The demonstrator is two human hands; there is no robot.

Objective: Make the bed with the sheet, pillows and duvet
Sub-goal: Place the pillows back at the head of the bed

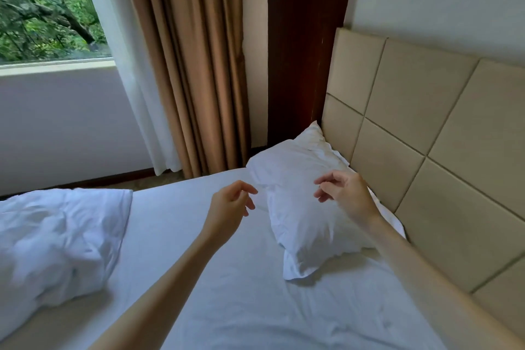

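Note:
A white pillow (301, 202) lies on the white sheet (227, 278), along the beige padded headboard (426, 150). My right hand (345, 193) hovers over the pillow's right half with loosely curled fingers, holding nothing. My left hand (230, 204) hangs just left of the pillow's edge, fingers relaxed and bent, also holding nothing. A crumpled white duvet (56, 241) is bunched up on the left side of the bed.
Tan curtains (193, 65) and a sheer white curtain hang beyond the far bed edge, beside a window (48, 8). A dark wooden panel (306, 45) stands at the corner by the headboard. A strip of floor shows past the mattress.

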